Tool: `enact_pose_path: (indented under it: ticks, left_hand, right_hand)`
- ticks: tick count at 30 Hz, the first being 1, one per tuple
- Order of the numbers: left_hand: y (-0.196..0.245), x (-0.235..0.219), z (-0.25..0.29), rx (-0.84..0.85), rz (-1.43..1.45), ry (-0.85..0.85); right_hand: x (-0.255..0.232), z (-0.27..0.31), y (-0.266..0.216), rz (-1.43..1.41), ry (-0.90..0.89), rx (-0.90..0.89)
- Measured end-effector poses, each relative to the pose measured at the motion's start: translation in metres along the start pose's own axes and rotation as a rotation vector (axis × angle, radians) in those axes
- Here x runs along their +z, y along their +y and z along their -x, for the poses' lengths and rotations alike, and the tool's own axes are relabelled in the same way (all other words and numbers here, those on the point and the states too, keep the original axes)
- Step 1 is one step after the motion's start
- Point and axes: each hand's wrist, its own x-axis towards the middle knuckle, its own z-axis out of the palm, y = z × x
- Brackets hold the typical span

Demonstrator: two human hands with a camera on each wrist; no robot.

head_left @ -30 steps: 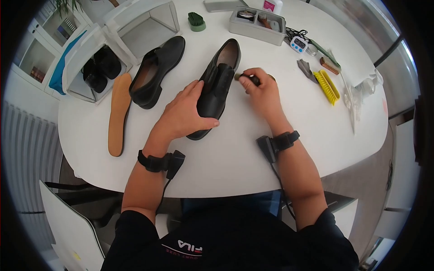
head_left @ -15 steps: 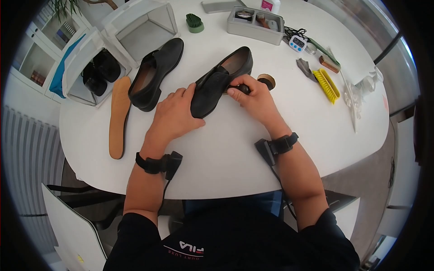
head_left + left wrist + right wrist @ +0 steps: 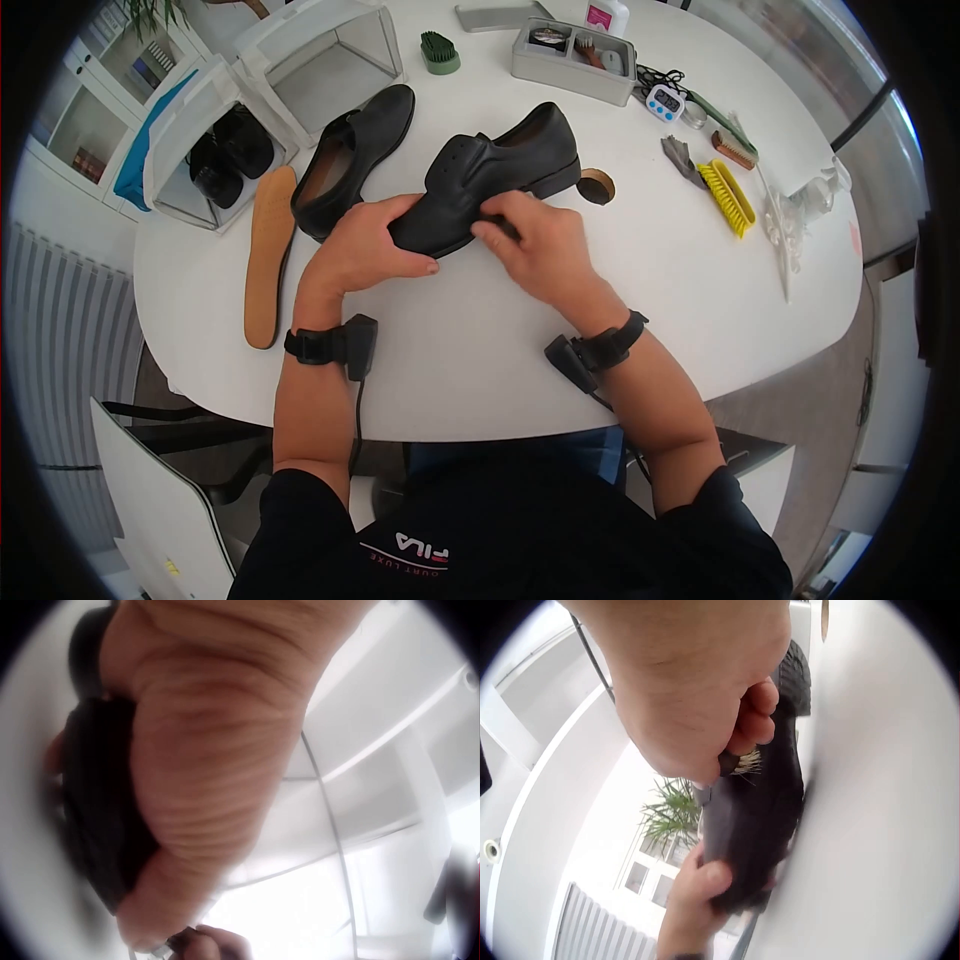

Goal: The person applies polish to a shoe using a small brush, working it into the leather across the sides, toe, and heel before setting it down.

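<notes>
Black dress shoe (image 3: 470,178) with eyelets, tipped so one side faces the person, toe at roughly 8 o'clock, heel at 2. Left hand (image 3: 365,245) has it by the toe end. Right hand (image 3: 540,240) is pinching a little dark-handled brush (image 3: 748,762), pale bristles right at the shoe's side, about 5 o'clock from its middle.
</notes>
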Motion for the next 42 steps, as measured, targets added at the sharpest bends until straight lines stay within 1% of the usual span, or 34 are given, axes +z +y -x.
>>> enact_pose_path:
  ticks: [1, 3, 4, 6, 7, 8, 9, 10, 11, 12, 13, 14, 16, 17, 19, 20, 22, 23, 25, 26, 28, 29, 30, 31, 32, 33, 34, 35, 36, 37, 38, 39, 40, 42]
  left_hand:
    - [-0.002, -0.001, 0.0, 0.013, 0.042, -0.02]
    - [-0.008, -0.001, -0.001, 0.025, 0.057, -0.012]
    - [-0.01, -0.002, -0.001, 0.04, 0.07, -0.009]
    - [-0.01, -0.002, -0.002, 0.011, 0.069, -0.008]
    - [-0.01, -0.001, -0.003, -0.019, 0.067, -0.006]
    - [-0.011, -0.001, -0.003, -0.017, 0.066, -0.006]
    - [-0.012, 0.001, -0.003, 0.018, 0.058, 0.013]
    - [-0.012, 0.001, -0.003, 0.055, 0.05, 0.029]
    - [-0.011, 0.002, -0.004, 0.057, 0.048, 0.028]
    - [-0.008, 0.003, -0.003, 0.026, 0.068, 0.01]
    - [-0.007, 0.003, -0.003, -0.007, 0.087, -0.008]
    - [-0.007, 0.002, -0.003, -0.007, 0.085, -0.009]
    - [-0.008, 0.001, -0.004, 0.042, 0.024, -0.01]
    - [-0.01, 0.0, -0.004, 0.042, 0.024, -0.01]
    - [-0.012, 0.0, -0.004, 0.062, 0.065, -0.011]
    - [-0.011, -0.001, -0.003, 0.061, 0.067, -0.011]
    - [-0.006, -0.002, -0.002, -0.005, 0.062, -0.033]
    - [-0.01, -0.001, -0.003, -0.004, 0.063, -0.032]
    - [-0.017, 0.002, -0.005, 0.13, -0.035, 0.029]
    - [-0.02, 0.002, -0.006, 0.132, -0.035, 0.027]
    - [-0.015, 0.002, -0.006, 0.063, -0.013, -0.012]
    - [-0.017, 0.002, -0.006, 0.062, -0.015, -0.009]
    - [-0.019, 0.004, -0.006, 0.109, -0.014, 0.017]
    - [-0.02, 0.005, -0.005, 0.156, -0.013, 0.04]
    - [-0.021, 0.005, -0.005, 0.154, -0.012, 0.038]
    - [-0.021, 0.005, -0.006, 0.143, -0.049, 0.043]
    - [-0.021, 0.006, -0.005, 0.13, -0.083, 0.052]
    - [-0.019, 0.007, -0.004, 0.128, -0.078, 0.057]
    - [-0.016, 0.008, -0.005, 0.154, -0.089, 0.051]
    - [-0.013, 0.008, -0.006, 0.181, -0.103, 0.043]
    - [-0.012, 0.009, -0.006, 0.184, -0.106, 0.042]
    - [-0.012, 0.01, -0.007, 0.159, -0.09, 0.047]
    - [-0.012, 0.012, -0.006, 0.132, -0.072, 0.053]
    - [-0.012, 0.012, -0.006, 0.145, -0.093, 0.065]
  right_hand:
    - [-0.002, 0.0, 0.001, -0.001, 0.0, 0.002]
    - [-0.011, -0.004, 0.01, 0.03, 0.074, 0.008]
    - [-0.017, -0.007, 0.02, 0.152, 0.136, 0.048]
    - [-0.033, -0.014, 0.032, 0.293, 0.278, 0.233]
    - [-0.039, -0.016, 0.038, 0.294, 0.279, 0.232]
    - [-0.044, -0.017, 0.043, 0.288, 0.33, 0.295]
    - [-0.047, -0.017, 0.044, 0.281, 0.382, 0.359]
    - [-0.043, -0.017, 0.042, 0.282, 0.385, 0.361]
    - [-0.036, -0.015, 0.037, 0.263, 0.361, 0.265]
    - [-0.028, -0.013, 0.03, 0.242, 0.335, 0.168]
    - [-0.022, -0.01, 0.022, 0.192, 0.263, 0.039]
    - [-0.013, -0.007, 0.011, 0.048, 0.154, 0.033]
    - [-0.004, -0.002, 0.001, 0.027, -0.021, -0.011]
    - [-0.007, -0.003, 0.004, 0.027, -0.021, -0.011]
    - [-0.018, -0.008, 0.018, 0.093, 0.164, 0.025]
    - [-0.027, -0.011, 0.026, 0.236, 0.239, 0.08]
    - [-0.044, -0.017, 0.037, 0.231, 0.358, 0.341]
    - [-0.047, -0.018, 0.039, 0.232, 0.358, 0.339]
    - [-0.05, -0.018, 0.041, 0.117, 0.426, 0.411]
    - [-0.048, -0.017, 0.039, 0.117, 0.428, 0.412]
    - [-0.039, -0.015, 0.024, -0.092, 0.288, 0.237]
    - [-0.031, -0.012, 0.023, 0.013, 0.255, 0.068]
    - [-0.03, -0.013, 0.023, 0.011, 0.254, 0.07]
    - [-0.03, -0.013, 0.023, 0.091, 0.284, 0.063]
    - [-0.031, -0.014, 0.022, 0.172, 0.314, 0.055]
    - [-0.039, -0.017, 0.024, 0.152, 0.368, 0.226]
    - [-0.047, -0.018, 0.033, 0.2, 0.417, 0.301]
    - [-0.051, -0.017, 0.044, 0.243, 0.426, 0.336]
    - [-0.053, -0.02, 0.045, 0.287, 0.439, 0.37]
    - [-0.051, -0.019, 0.043, 0.287, 0.441, 0.368]
    - [-0.045, -0.017, 0.039, 0.22, 0.426, 0.333]
    - [-0.039, -0.015, 0.031, 0.154, 0.41, 0.299]
    - [-0.032, -0.014, 0.026, 0.114, 0.372, 0.234]
    - [-0.024, -0.011, 0.01, 0.068, 0.235, 0.036]
